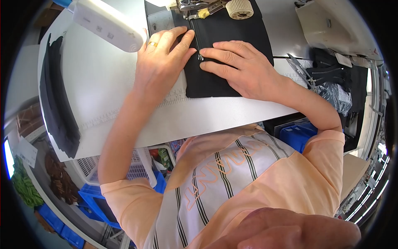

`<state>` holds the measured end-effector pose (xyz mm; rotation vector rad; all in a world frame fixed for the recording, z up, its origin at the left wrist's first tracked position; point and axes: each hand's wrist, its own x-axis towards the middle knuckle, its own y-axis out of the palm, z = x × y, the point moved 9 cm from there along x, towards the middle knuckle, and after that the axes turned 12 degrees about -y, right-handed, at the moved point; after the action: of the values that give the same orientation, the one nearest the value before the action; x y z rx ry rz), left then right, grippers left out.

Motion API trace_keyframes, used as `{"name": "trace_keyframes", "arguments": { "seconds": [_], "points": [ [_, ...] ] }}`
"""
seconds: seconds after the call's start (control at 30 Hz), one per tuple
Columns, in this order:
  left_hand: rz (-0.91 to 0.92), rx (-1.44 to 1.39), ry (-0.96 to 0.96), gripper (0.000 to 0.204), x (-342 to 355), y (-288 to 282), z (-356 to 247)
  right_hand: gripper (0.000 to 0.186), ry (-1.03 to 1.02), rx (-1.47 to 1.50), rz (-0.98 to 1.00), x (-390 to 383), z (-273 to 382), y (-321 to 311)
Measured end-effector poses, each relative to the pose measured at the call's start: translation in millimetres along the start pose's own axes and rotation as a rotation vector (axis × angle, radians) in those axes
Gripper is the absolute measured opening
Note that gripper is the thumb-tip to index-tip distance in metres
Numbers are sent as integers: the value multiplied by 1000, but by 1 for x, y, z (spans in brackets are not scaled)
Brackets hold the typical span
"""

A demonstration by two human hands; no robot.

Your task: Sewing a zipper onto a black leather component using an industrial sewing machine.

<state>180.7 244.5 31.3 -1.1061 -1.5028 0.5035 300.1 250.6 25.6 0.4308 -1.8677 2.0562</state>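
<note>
Black flat fabric panel [215, 86]: on the smooth white worktop [105, 79], upper centre of the frame, running beneath the metal-fronted sewing machine [194, 5].
Left hand [159, 66]: fingers bent, resting on the panel, clasping nothing visible.
Right hand [253, 72]: unclenched, laid on the panel, fingertips just beside the small silver metal zip pull [200, 57].
Silver metal scissors [301, 71]: right of the frame.
Long black fabric strips [61, 97]: stacked, left of the frame.
</note>
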Motion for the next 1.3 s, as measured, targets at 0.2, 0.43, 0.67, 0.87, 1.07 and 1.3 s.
{"name": "trace_keyframes", "arguments": {
  "seconds": [0.2,0.43,0.67,0.87,1.07,1.3],
  "points": [
    [-46,43,4,33,-4,1,-1,38,14,-24,-28,5,-15,1],
    [-7,25,6,35,-7,3,1,38,-7,-55,-33,10,-32,4],
    [22,2,-34,36,2,4,-2,29,1,-27,-74,14,-51,2],
    [-6,22,-33,35,6,6,3,21,891,1189,-237,-20,-108,16],
    [-39,-5,-29,29,4,2,3,23,543,1629,-259,-4,-101,29],
    [-16,-19,-82,27,4,2,7,24,100,-141,-93,16,-53,3]
  ]
}}
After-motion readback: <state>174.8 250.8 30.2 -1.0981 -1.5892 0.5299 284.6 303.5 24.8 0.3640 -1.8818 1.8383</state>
